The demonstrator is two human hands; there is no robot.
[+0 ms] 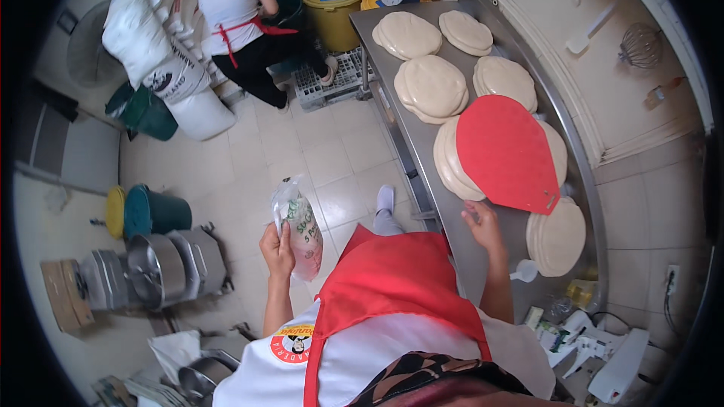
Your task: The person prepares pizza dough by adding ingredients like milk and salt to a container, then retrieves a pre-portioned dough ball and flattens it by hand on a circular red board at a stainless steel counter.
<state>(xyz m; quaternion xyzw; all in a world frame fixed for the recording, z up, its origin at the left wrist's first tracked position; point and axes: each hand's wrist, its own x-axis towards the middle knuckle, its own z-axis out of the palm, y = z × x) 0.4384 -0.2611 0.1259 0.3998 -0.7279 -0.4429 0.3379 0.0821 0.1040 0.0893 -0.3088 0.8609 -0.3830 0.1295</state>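
My left hand point(279, 250) grips a clear plastic bag point(306, 245) with pale pinkish contents and dark green writing, held out over the floor. My right hand point(484, 224) is over the steel table point(477, 256), its fingers apart and empty, close to the near edge of a stack of flat dough rounds point(451, 166). A red flat board point(507, 147) with a rounded end and a small slot lies across that stack and partly hides another dough stack point(556, 152) behind it. Nearer to me on the right is one more dough stack point(556, 237).
More dough stacks point(430, 87) sit farther along the table. A white scoop point(526, 270) lies near my right forearm. Beyond the table's far end a co-worker point(234, 15) stands by lidded tubs point(332, 11). At left are a steel mixer point(154, 267) and white sacks point(177, 75).
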